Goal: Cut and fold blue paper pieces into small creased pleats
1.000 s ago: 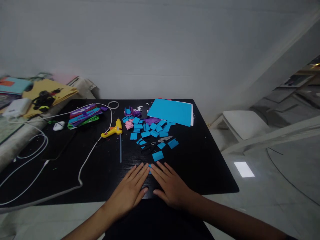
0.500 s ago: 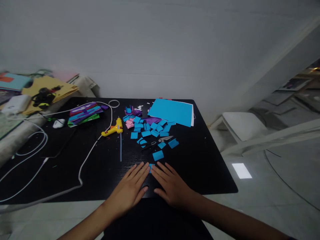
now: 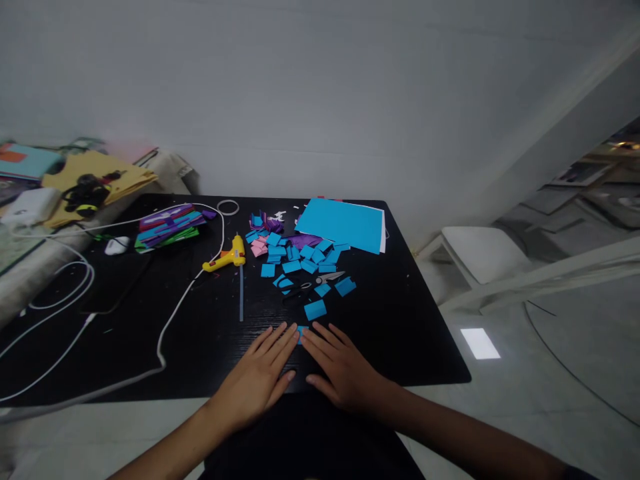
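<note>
Near the front edge of the black table (image 3: pixel 200 360), a small blue paper piece (image 3: pixel 301 333) lies partly covered by my fingertips. My left hand (image 3: pixel 263 367) rests flat over its left side, fingers stretched out. From the other side my right hand (image 3: pixel 340 363) lies flat too, its fingertips on the piece's right side. Just beyond is a folded blue paper piece (image 3: pixel 315 310). Scissors (image 3: pixel 327 277) with black handles lie behind it, blades pointing right, among a heap of small blue paper pieces (image 3: pixel 291 266).
A yellow glue gun (image 3: pixel 231 255) with a clear glue stick lies left of the heap, its white cable crossing the table. Blue sheets (image 3: pixel 345 223) are at the back right, a coloured paper stack (image 3: pixel 170 228) at the back left. A white chair (image 3: pixel 485 257) stands right.
My hands stay flat on the small blue piece with no clear movement. The whole view has shifted very slightly.
</note>
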The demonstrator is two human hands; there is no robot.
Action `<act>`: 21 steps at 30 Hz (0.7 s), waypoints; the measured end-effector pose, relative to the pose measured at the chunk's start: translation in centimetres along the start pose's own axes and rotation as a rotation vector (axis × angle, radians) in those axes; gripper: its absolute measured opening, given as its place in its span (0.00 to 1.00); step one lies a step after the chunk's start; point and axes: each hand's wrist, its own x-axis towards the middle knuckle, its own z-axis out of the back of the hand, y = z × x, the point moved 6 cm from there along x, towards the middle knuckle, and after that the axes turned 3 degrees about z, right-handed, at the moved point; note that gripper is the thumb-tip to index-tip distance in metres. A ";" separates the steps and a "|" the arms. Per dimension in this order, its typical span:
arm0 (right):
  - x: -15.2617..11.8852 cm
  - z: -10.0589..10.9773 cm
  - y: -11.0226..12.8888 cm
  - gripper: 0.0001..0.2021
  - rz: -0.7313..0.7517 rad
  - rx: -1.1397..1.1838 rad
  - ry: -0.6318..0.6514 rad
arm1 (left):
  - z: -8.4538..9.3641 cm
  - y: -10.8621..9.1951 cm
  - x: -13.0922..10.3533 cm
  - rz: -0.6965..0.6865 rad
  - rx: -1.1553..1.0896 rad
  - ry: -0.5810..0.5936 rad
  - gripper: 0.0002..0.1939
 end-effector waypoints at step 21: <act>-2.0 -1.0 1.5 0.14 0.197 -0.046 -0.333 | 1.0 -1.3 -1.8 -0.067 -0.177 -0.127 0.21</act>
